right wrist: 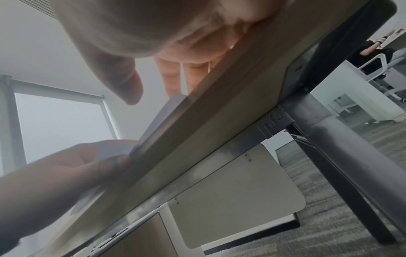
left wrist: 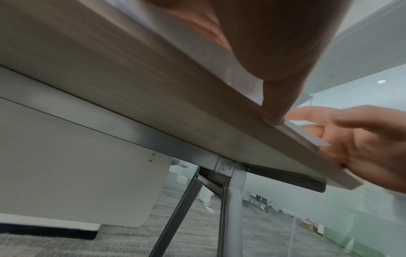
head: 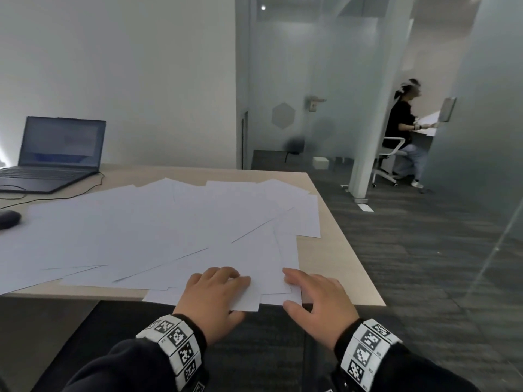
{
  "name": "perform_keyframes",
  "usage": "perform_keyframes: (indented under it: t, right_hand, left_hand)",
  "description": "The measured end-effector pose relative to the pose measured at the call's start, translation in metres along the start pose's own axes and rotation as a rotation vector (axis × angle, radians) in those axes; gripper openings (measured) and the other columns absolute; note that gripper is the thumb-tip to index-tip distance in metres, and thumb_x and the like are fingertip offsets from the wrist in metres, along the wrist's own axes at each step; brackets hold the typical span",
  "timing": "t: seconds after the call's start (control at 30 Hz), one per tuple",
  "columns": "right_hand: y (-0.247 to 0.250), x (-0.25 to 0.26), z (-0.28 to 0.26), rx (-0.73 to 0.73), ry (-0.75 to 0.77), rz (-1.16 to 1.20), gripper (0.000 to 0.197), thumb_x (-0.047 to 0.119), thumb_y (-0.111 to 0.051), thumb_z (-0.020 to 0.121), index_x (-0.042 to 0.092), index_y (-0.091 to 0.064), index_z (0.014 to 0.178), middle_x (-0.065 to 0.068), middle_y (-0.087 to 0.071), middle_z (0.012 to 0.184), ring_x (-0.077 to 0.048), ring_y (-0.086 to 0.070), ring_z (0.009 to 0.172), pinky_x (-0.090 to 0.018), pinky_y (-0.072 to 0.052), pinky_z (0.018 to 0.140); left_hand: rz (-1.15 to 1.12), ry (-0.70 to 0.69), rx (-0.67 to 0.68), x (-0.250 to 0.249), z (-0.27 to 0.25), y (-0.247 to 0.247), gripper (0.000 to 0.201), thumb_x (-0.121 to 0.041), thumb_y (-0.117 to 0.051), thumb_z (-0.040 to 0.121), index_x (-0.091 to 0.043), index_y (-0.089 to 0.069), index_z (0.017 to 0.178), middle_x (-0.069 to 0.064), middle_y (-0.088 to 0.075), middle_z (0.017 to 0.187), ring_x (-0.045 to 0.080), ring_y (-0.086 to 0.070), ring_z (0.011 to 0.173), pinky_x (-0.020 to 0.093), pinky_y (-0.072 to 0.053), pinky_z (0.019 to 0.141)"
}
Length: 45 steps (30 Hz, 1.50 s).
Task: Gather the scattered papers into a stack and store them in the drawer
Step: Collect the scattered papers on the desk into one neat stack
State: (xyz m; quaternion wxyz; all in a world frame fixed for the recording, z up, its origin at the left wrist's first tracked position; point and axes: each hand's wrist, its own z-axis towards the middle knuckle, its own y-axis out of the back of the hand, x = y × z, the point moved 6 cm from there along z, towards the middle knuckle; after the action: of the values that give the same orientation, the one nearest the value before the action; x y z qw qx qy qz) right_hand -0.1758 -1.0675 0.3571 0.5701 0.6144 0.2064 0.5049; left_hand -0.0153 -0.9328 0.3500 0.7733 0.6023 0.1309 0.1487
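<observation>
Several white papers (head: 169, 230) lie fanned and overlapping across the light wood desk (head: 339, 250). A few sheets hang over the near edge. My left hand (head: 230, 292) is at that edge, fingers on top of an overhanging sheet (right wrist: 110, 149) and thumb (left wrist: 274, 107) under it, pinching it. Just to its right, my right hand (head: 291, 291) rests straight fingers on the papers' near right corner. Its thumb (right wrist: 129, 90) is spread free off the desk edge and holds nothing.
A laptop (head: 56, 154) with a cable and a dark mouse (head: 8, 219) sit at the desk's far left. Under the desk are a metal leg (left wrist: 232, 208) and a cabinet front (right wrist: 136, 243). Frosted glass walls stand to the right, with a seated person (head: 402, 128) beyond.
</observation>
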Motion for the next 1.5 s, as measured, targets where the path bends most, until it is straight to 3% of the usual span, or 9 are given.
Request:
perform_keyframes:
  t: [0.3,0.4,0.7,0.8,1.0,1.1,1.23,1.37,1.5]
  right_hand:
    - [0.018,-0.022,-0.016,-0.283,-0.066,0.506,0.011,0.038,-0.057,0.091,0.038,-0.066,0.097,0.016,-0.069,0.093,-0.003,-0.065,0.087,-0.024,-0.055,0.079]
    - [0.027,-0.025,-0.013,-0.348,-0.206,0.478,0.03,0.037,-0.054,0.095,0.023,-0.067,0.072,-0.001,-0.069,0.072,-0.012,-0.064,0.066,-0.039,-0.057,0.071]
    - [0.002,-0.019,0.023,0.083,-0.629,0.918,0.059,0.06,-0.05,0.093,0.004,-0.063,0.106,-0.02,-0.077,0.083,-0.019,-0.057,0.046,-0.02,-0.037,0.039]
    - [-0.004,-0.019,0.022,0.073,-0.64,0.937,0.042,0.043,-0.056,0.096,0.002,-0.064,0.104,-0.011,-0.073,0.065,-0.018,-0.055,0.043,-0.02,-0.035,0.04]
    - [-0.008,-0.021,0.022,0.04,-0.645,0.935,0.025,0.021,-0.059,0.096,-0.002,-0.067,0.101,-0.013,-0.062,0.073,-0.022,-0.055,0.051,-0.025,-0.045,0.048]
    - [-0.014,-0.016,0.025,0.054,-0.625,0.964,0.024,0.025,-0.061,0.095,0.002,-0.069,0.095,-0.011,-0.068,0.075,-0.024,-0.062,0.057,-0.029,-0.053,0.056]
    - [-0.021,-0.012,0.031,0.062,-0.601,1.043,0.028,0.031,-0.066,0.091,0.005,-0.075,0.098,-0.012,-0.079,0.096,-0.034,-0.073,0.095,-0.046,-0.05,0.101]
    - [-0.02,-0.01,0.027,0.075,-0.601,1.002,0.018,0.018,-0.07,0.089,0.002,-0.074,0.096,-0.017,-0.078,0.095,-0.038,-0.073,0.095,-0.053,-0.051,0.101]
    - [-0.016,-0.02,0.024,0.049,-0.602,0.932,0.012,0.007,-0.07,0.087,0.001,-0.074,0.097,-0.017,-0.078,0.094,-0.038,-0.073,0.092,-0.054,-0.053,0.098]
  left_hand:
    - [-0.131,-0.062,-0.063,-0.002,0.006,0.004,0.039,-0.052,-0.033,0.089,-0.042,-0.063,0.111,-0.022,-0.06,0.106,0.007,-0.056,0.099,0.026,-0.045,0.083]
    - [-0.291,-0.006,-0.152,0.006,0.003,0.016,0.045,-0.056,-0.026,0.093,-0.037,-0.067,0.099,-0.021,-0.061,0.091,0.005,-0.057,0.087,0.027,-0.048,0.077]
    - [-0.33,-0.134,-0.34,-0.014,-0.01,0.046,0.023,-0.05,-0.054,0.086,-0.032,-0.061,0.073,-0.018,-0.056,0.073,0.005,-0.054,0.069,0.026,-0.047,0.062]
    - [-0.302,-0.156,-0.277,-0.014,-0.018,0.04,0.021,-0.055,-0.057,0.08,-0.034,-0.054,0.079,-0.019,-0.059,0.083,0.004,-0.055,0.073,0.025,-0.047,0.063]
    - [-0.124,0.017,0.048,0.021,-0.028,0.015,0.063,-0.043,-0.037,0.08,-0.042,-0.037,0.144,-0.019,-0.035,0.153,0.01,-0.035,0.14,0.034,-0.03,0.114]
    - [-0.14,-0.032,0.041,0.023,-0.031,0.016,0.071,-0.046,-0.015,0.074,-0.045,-0.043,0.139,-0.023,-0.041,0.149,0.006,-0.035,0.14,0.032,-0.027,0.112]
    - [-0.217,-0.115,0.006,0.008,-0.035,0.018,0.058,-0.037,-0.032,0.075,-0.045,-0.056,0.126,-0.024,-0.061,0.129,0.007,-0.057,0.121,0.032,-0.044,0.095]
    - [-0.242,-0.212,-0.024,-0.012,-0.04,0.02,0.049,-0.034,-0.05,0.071,-0.045,-0.057,0.118,-0.027,-0.066,0.116,0.001,-0.066,0.1,0.023,-0.053,0.074]
    - [-0.191,-0.183,-0.022,-0.01,-0.038,0.018,0.064,-0.041,-0.05,0.069,-0.045,-0.047,0.133,-0.022,-0.055,0.137,0.007,-0.056,0.123,0.031,-0.048,0.094]
